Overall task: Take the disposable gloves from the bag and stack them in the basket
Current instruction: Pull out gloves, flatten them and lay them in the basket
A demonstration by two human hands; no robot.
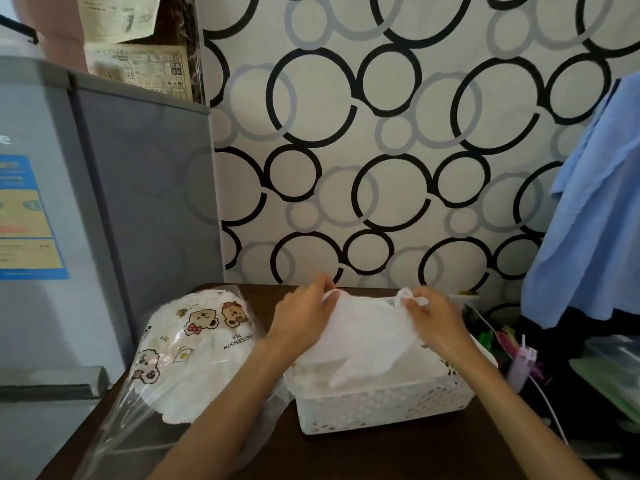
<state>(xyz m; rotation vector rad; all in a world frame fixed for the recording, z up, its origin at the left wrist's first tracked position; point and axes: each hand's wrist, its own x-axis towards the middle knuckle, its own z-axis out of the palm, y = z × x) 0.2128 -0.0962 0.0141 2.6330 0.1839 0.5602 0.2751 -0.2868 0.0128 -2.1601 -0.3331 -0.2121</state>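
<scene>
Two bare forearms reach in from the near edge over a dark brown table (398, 455). Between them and slightly right sits a white perforated plastic basket (381, 407), its near wall facing the camera, already holding a pile of thin translucent white disposable gloves (426, 362). Held over the basket is one more glove (367, 337), spread out flat with its fingers pointing toward the near side.

On the left of the table, just beside the basket, lies a clear plastic bag (183, 355) printed with cartoon bears and small stars (its open, crinkled mouth trails toward the near left corner). It bulges with more white gloves.

Farther in, the left hand (304, 320) pinches the far left edge of the spread glove, fingers curled onto the thin film. The right hand (433, 320) pinches the far right edge the same way, thumb and fingers closed on a bunched bit of the cuff.

To the right of the basket is a blurred clutter of coloured items and a thin white cord (543, 396). A blue cloth (595, 216) hangs at the far right. At the left stands a grey appliance (138, 202) bearing a blue and yellow label. Behind the table rises a wall (381, 133) patterned with black and grey rings.
</scene>
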